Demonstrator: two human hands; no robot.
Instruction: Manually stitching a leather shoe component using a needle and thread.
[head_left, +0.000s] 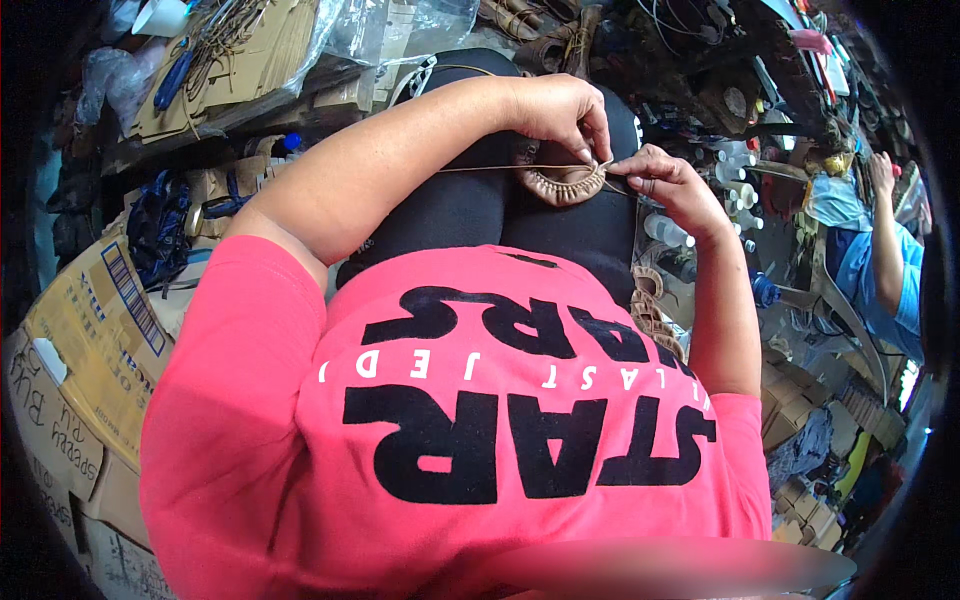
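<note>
A brown leather moccasin (563, 190) with a gathered, puckered seam around its toe rests across my lap, on dark trousers (450, 210). My left hand (562, 108) reaches over it from above, thumb and fingers pinched at the seam's right end; what lies between those fingertips is too small to make out. Opposite it, my right hand (672, 182) has thumb and forefinger closed on the same edge of the moccasin. A thin tan cord (480, 168) runs taut leftward from the shoe across my thighs. Another thin strand passes below my right fingers.
Brown stitched shoe pieces (650, 295) lie beside my right thigh. Several plastic bottles (668, 230) stand to the right. A person in blue (880, 275) is at the far right. Cardboard boxes (90, 330) fill the left; flat cardboard (240, 70) with cords lies beyond.
</note>
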